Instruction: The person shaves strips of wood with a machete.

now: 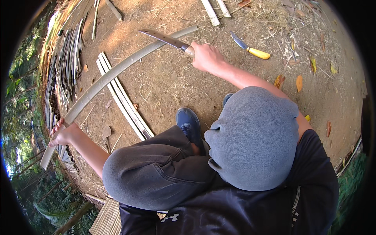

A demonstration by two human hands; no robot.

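My left hand (64,134) is closed around the near end of a long, pale bamboo strip (105,79), which slants up and away to the right. My right hand (207,58) grips the short wooden handle of a broad-bladed knife (166,38). Its dark blade points left and lies across the strip near the far end; whether the edge touches the strip I cannot tell. To the right of that hand, a second knife (250,47) with a yellow handle and bluish blade rests on the dirt.
Split bamboo lengths (121,94) lie on the ground under the held strip. More pale pieces (213,11) are at the far side, with a pile of thin poles (70,58) at far left. My bent knees (254,137) and shoe (189,123) are close in. Dry leaves (299,83) are scattered right.
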